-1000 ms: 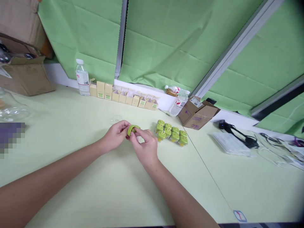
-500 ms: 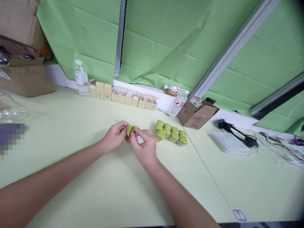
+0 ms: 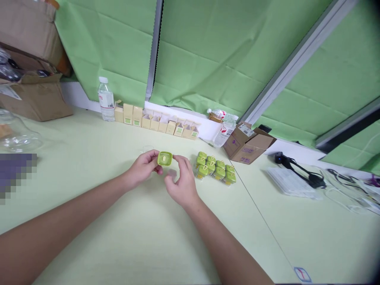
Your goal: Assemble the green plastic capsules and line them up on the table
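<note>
My left hand (image 3: pixel 145 165) pinches a small green square lid (image 3: pixel 165 158) by its left side. The lid's hollow inside faces me, with a pale nub in its middle. My right hand (image 3: pixel 181 181) is at the lid's right, thumb and fingers apart; a fingertip is close to the lid's edge, and I cannot tell whether it touches. To the right stand several small clear containers with green lids and little loops (image 3: pixel 219 172). A faint clear plastic piece (image 3: pixel 147 149) lies on the table just behind my left hand.
A row of small cream cartons (image 3: pixel 154 122), several with open tops, lines the wall beside an upright water bottle (image 3: pixel 106 99). Further right are a lying bottle (image 3: pixel 223 133), an open cardboard box (image 3: pixel 247 142), a black headset strap (image 3: pixel 297 168) and cables. A larger carton (image 3: pixel 38 97) stands at left.
The lid has turned from edge-on to show its hollow inside. My right fingers, which were gripping it, have spread and come off it. My left hand still holds it.
</note>
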Action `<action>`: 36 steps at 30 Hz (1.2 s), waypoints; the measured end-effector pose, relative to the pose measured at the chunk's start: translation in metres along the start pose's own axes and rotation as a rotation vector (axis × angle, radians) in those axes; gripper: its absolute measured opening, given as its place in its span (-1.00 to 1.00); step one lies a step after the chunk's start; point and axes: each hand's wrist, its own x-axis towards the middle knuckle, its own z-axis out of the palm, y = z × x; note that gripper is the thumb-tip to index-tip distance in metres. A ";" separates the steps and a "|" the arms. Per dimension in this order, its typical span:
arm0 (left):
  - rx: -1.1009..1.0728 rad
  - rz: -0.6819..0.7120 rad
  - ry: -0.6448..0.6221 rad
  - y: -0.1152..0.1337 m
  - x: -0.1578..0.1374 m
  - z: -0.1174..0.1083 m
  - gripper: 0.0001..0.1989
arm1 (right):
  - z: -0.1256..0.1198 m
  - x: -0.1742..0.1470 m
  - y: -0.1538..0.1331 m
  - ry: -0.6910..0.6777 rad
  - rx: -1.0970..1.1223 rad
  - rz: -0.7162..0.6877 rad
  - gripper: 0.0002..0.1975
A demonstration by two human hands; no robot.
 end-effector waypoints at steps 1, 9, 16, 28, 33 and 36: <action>0.004 0.001 0.025 0.000 0.000 0.000 -0.70 | -0.001 0.000 0.002 -0.055 -0.060 0.013 -0.38; 0.024 0.011 0.154 -0.003 0.006 -0.007 -0.62 | 0.006 -0.001 0.018 -0.226 -0.236 0.115 -0.62; 0.062 0.047 0.232 -0.007 0.010 -0.011 -0.64 | 0.004 0.005 0.006 0.064 0.158 0.126 -0.68; 0.024 0.038 0.237 -0.003 0.007 -0.010 -0.69 | 0.008 0.002 0.002 0.114 0.298 0.138 -0.62; 0.014 0.022 0.239 -0.002 0.007 -0.010 -0.69 | 0.006 0.003 0.000 0.125 0.233 0.137 -0.63; -0.011 0.016 0.235 -0.003 0.008 -0.010 -0.69 | 0.004 0.003 -0.002 0.129 0.201 0.125 -0.66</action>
